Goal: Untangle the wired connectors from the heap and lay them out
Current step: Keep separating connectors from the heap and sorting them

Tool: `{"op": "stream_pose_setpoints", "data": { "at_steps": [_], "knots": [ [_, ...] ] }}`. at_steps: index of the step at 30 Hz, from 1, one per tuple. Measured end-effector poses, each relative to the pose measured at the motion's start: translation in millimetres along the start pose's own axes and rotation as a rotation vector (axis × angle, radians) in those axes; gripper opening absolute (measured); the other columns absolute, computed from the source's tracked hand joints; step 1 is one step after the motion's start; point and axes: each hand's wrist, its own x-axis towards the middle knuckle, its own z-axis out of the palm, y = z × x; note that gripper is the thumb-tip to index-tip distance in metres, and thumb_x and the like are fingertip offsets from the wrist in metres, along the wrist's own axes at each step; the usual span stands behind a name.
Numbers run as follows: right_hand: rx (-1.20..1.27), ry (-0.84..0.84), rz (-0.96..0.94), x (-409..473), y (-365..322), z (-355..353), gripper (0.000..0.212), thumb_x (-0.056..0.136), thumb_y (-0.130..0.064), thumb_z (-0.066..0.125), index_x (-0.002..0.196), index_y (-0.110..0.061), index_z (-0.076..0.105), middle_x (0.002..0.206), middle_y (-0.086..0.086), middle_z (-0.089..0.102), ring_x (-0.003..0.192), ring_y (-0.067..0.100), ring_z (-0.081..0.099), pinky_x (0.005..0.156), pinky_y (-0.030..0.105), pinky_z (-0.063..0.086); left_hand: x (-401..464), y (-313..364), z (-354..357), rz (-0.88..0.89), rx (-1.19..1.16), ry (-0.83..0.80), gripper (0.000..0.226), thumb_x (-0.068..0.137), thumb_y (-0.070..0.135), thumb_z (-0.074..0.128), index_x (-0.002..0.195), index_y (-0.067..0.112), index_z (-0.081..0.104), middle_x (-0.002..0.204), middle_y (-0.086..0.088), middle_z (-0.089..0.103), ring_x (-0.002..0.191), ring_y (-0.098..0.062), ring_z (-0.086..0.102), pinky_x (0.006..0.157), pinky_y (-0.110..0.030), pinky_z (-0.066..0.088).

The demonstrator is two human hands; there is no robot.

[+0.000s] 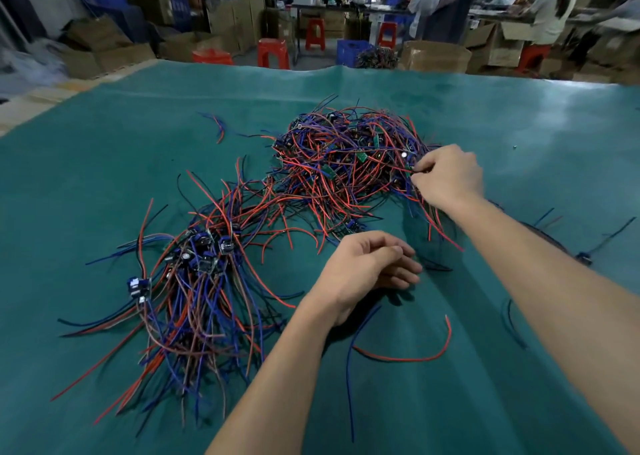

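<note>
Two piles: a laid-out bundle at left and a tangled heap at centre-right, both on the green table (104, 149).
Laid-out bundle (194, 281): red, blue and black wires fan toward the near edge; small boards with dark components cluster at its far end, with one blue-and-white board (139, 286) apart on the left. Which wire belongs to which board cannot be traced.
Stray pair (219, 127): a short red and blue wire lies alone on the table beyond the bundle.
Left hand (367, 271): hovers over the table near the heap's front edge, fingers loosely curled, grip holding nothing that can be seen; its underside is hidden.
Loose wires: a blue wire (349, 378) runs from under the left wrist to the near edge, and a red wire (415, 357) curves just right of it; the blue wire's upper end is hidden by the hand.
Heap (346, 163): dense knot of red, blue and purple wires with small green boards showing through; single connectors are hard to make out.
Right hand (448, 177): at the heap's right edge, fingertips in a narrow grip pinching something thin there; the pinched piece is too small to tell wire from board.
Right forearm: covers wires trailing from the heap's near-right side; dark wire ends (588, 250) show beyond it.
Background: cartons, red stools and people at benches, blurred.
</note>
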Motion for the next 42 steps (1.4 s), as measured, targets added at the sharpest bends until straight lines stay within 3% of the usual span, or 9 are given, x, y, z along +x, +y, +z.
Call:
{"op": "stream_pose_setpoints", "data": {
  "at_steps": [5,7,11,15,19,25,30,37,42],
  "knots": [
    [0.204,0.066,0.051,7,8,-21,0.014,0.070,-0.023,0.081,0.082,-0.029,0.080,0.091,0.004,0.078,0.092,0.028,0.072,0.082,0.031,0.056,0,0,-1,0.001,-0.011,0.003,0.018,0.102,-0.002,0.043,0.097,0.000,0.060,0.083,-0.017,0.070,0.063,-0.017,0.068,0.060,-0.019,0.054],
    [0.408,0.050,0.093,5,11,-32,0.014,0.071,-0.012,0.077,0.074,-0.025,0.076,0.083,0.009,0.077,0.075,0.024,0.074,0.066,0.032,0.059,0,0,-2,0.005,-0.017,0.005,0.017,0.101,-0.003,0.043,0.098,-0.002,0.060,0.083,-0.018,0.070,0.064,-0.018,0.068,0.060,-0.019,0.054],
    [0.654,-0.035,0.071,-18,10,-53,0.017,0.082,-0.001,0.069,0.076,-0.017,0.074,0.086,0.016,0.076,0.050,0.014,0.065,0.041,0.021,0.042,2,-2,-3,0.006,-0.032,0.010,0.016,0.101,-0.003,0.044,0.100,-0.002,0.060,0.083,-0.018,0.070,0.065,-0.019,0.069,0.061,-0.020,0.055],
    [0.901,-0.069,-0.015,-65,2,-66,0.016,0.081,-0.001,0.065,0.077,-0.013,0.074,0.079,0.010,0.077,0.043,0.011,0.059,0.038,0.019,0.039,6,-3,-3,0.004,-0.104,0.056,0.021,0.106,0.013,0.042,0.106,0.000,0.059,0.086,-0.019,0.073,0.068,-0.021,0.071,0.062,-0.022,0.056],
    [0.840,-0.194,-0.145,-123,5,-44,0.018,0.080,-0.001,0.067,0.075,-0.015,0.077,0.067,0.005,0.074,0.043,0.013,0.058,0.042,0.018,0.041,9,-1,-3,-0.019,-0.181,0.113,0.041,0.108,0.036,0.037,0.108,0.003,0.060,0.087,-0.014,0.075,0.071,-0.022,0.072,0.065,-0.028,0.059],
    [0.696,-0.371,-0.244,-149,9,-16,0.012,0.066,-0.018,0.060,0.064,-0.016,0.072,0.047,0.000,0.058,0.040,0.012,0.046,0.047,0.023,0.035,10,-8,-9,0.057,-0.118,0.103,0.030,0.104,0.019,0.049,0.104,-0.005,0.066,0.092,-0.022,0.064,0.086,-0.031,0.056,0.072,-0.033,0.050],
    [0.860,-0.456,-0.170,-145,10,-21,0.009,0.072,-0.013,0.060,0.074,-0.018,0.067,0.056,0.013,0.067,0.032,0.021,0.043,0.040,0.018,0.032,8,-7,-8,0.114,-0.119,0.039,0.025,0.104,0.019,0.049,0.099,0.006,0.070,0.075,-0.012,0.060,0.062,-0.020,0.052,0.055,-0.024,0.047],
    [0.889,-0.199,0.020,-134,20,-18,0.006,0.084,-0.026,0.074,0.080,-0.025,0.070,0.056,0.001,0.062,0.041,0.011,0.048,0.038,0.019,0.035,8,-8,-8,0.057,-0.086,0.023,0.029,0.108,0.022,0.038,0.117,0.015,0.065,0.058,0.001,0.049,0.052,-0.009,0.041,0.048,-0.019,0.035],
    [1.090,-0.398,0.145,-139,11,-12,0.008,0.092,-0.018,0.072,0.088,-0.018,0.079,0.069,0.006,0.063,0.045,0.013,0.048,0.037,0.021,0.026,6,-6,-7,0.062,-0.080,0.000,0.028,0.109,0.022,0.034,0.128,0.017,0.053,0.053,0.001,0.045,0.046,-0.010,0.037,0.044,-0.019,0.026]
  ]
}}
